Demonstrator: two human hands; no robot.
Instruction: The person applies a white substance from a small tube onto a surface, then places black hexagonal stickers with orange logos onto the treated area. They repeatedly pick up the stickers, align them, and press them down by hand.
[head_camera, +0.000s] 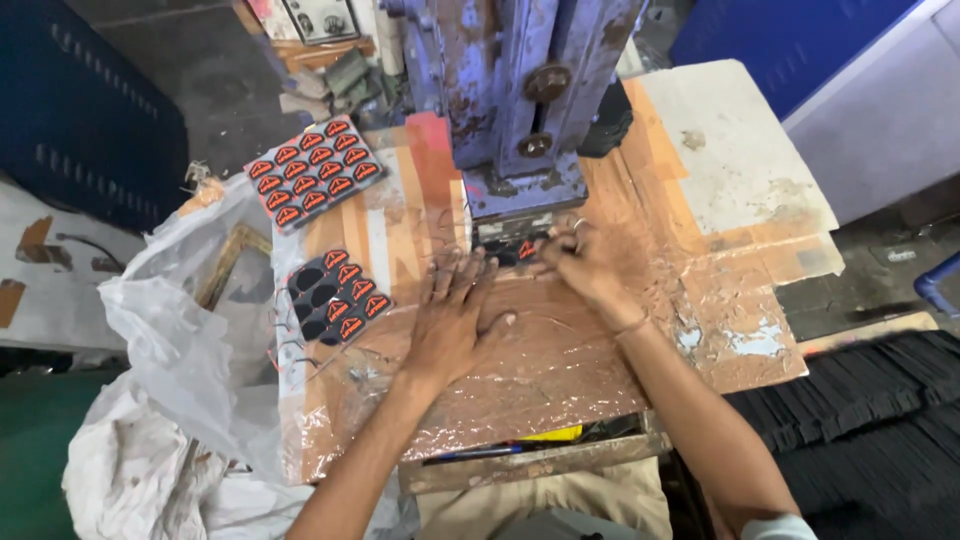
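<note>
While pressed flat on the plastic-wrapped brown worktop (560, 370), left hand (452, 325) lies with fingers spread apart, clamped on nothing. Right hand (588, 262) pinches a small black sheet with orange-red badge shapes (510, 250), tucked under the foot of the worn blue metal press (520, 100). Further left: a partly punched black sheet (335, 297), and behind it a full sheet of orange-red badges (315, 172). Beside the worktop, a crumpled white plastic sack (170, 350).

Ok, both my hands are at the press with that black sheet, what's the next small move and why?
Probably nudge the black sheet a little further under the press head. Your right hand pinches its edge there, and your left hand lies flat on the foil-covered board beside it.
</note>
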